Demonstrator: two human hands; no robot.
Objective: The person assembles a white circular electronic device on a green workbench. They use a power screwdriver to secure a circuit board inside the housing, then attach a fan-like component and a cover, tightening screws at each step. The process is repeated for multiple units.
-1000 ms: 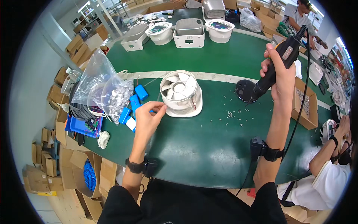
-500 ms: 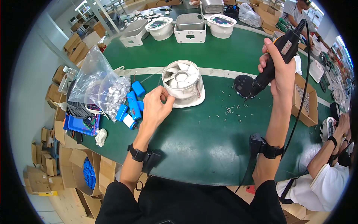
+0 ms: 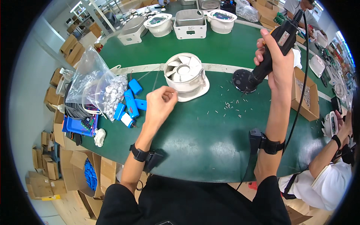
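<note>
My right hand (image 3: 275,62) is wrapped round a black corded electric screwdriver (image 3: 270,56), held at a slant. Its lower end meets a round black disc (image 3: 243,80) with small spots, on the table. My left hand (image 3: 161,105) has thumb and index finger pinched together beside a white fan housing (image 3: 185,80). Whatever the pinch holds, if anything, is too small to make out. The housing stands upright with its white blades facing up, on a flat base plate that juts to the right. Small metal pins or screws (image 3: 228,105) lie scattered right of it.
Left of my hand lie blue battery packs (image 3: 130,103), a clear bag of silvery parts (image 3: 112,93) and a blue tray (image 3: 80,125). A cardboard box of small parts (image 3: 307,97) sits at right. White housings (image 3: 190,32) line the back. A co-worker's arm (image 3: 326,152) reaches in at right.
The fan housing has turned slightly, its base plate now pointing more to the right and away. My left pinch sits slightly apart from it. The screwdriver stays at the black disc.
</note>
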